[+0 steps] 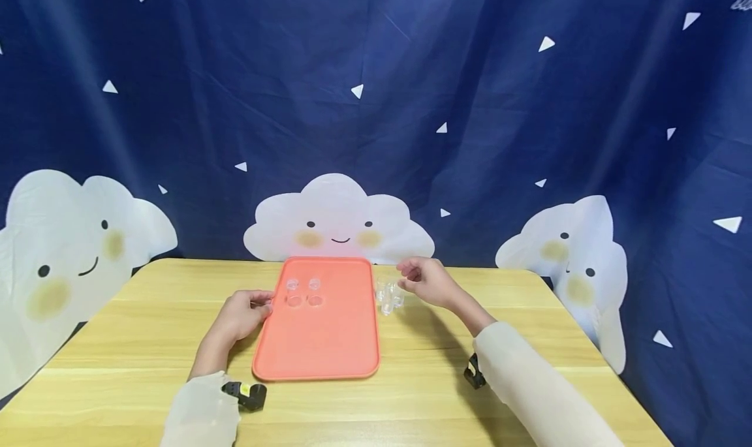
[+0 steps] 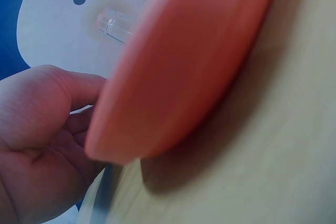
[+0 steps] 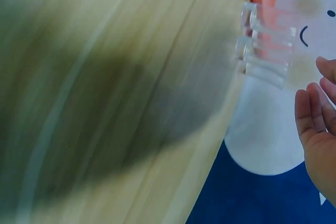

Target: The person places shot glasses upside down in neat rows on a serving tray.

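An orange-red tray (image 1: pixel 329 342) lies on the wooden table, and my left hand (image 1: pixel 241 315) holds its left rim. In the left wrist view the thumb of my left hand (image 2: pixel 44 124) meets the tray's rim (image 2: pixel 173 72), with the other fingers partly hidden behind it. Several small clear cups (image 1: pixel 314 301) stand in two rows on the tray's far left part. Beside the tray's right edge, more clear cups (image 1: pixel 388 298) are clustered on the table. My right hand (image 1: pixel 429 280) hovers near that cluster, its fingers loosely bent and holding nothing; the right wrist view shows it apart from the cups (image 3: pixel 268 43).
The wooden table (image 1: pixel 446 395) reaches back to a dark blue curtain (image 1: pixel 411 107) printed with smiling clouds and white triangles. A black wrist camera (image 1: pixel 249 396) is strapped at my left sleeve and another (image 1: pixel 474 372) at my right.
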